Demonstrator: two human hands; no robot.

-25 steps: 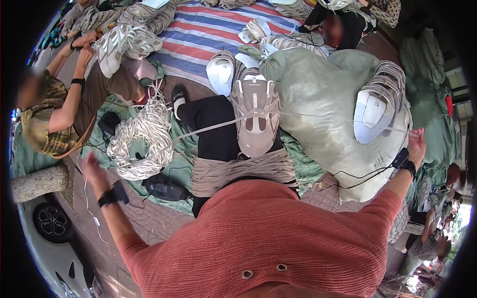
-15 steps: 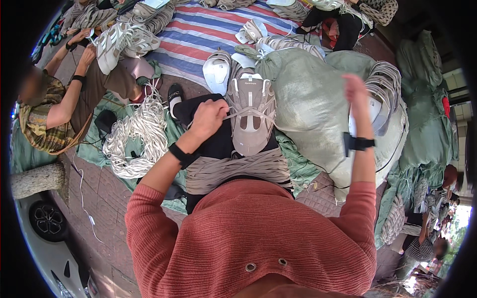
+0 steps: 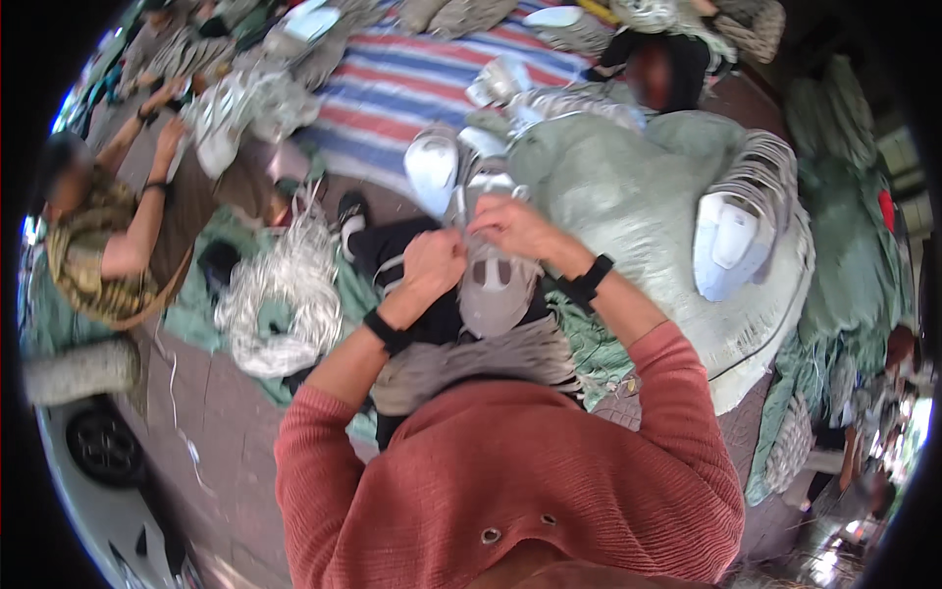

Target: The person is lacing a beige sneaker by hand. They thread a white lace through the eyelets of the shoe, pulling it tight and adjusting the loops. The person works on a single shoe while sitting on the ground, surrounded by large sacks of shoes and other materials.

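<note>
Grey mesh covered the shoe upper (image 3: 496,285) that lay on the person's lap, and both hands met at its far end. The left hand (image 3: 432,263) was closed in a narrow grip on a pale cord beside the upper; the right hand (image 3: 518,228) pinched the upper's top edge, though what its fingertips held could not be told. Judging by this, the lacing looked partly done. Right of the upper, a big green sack (image 3: 628,187) carried a stack of white shoe parts (image 3: 731,240). Left of the upper lay a heap of white cords (image 3: 280,294), beyond which another person (image 3: 98,245) sat working.
</note>
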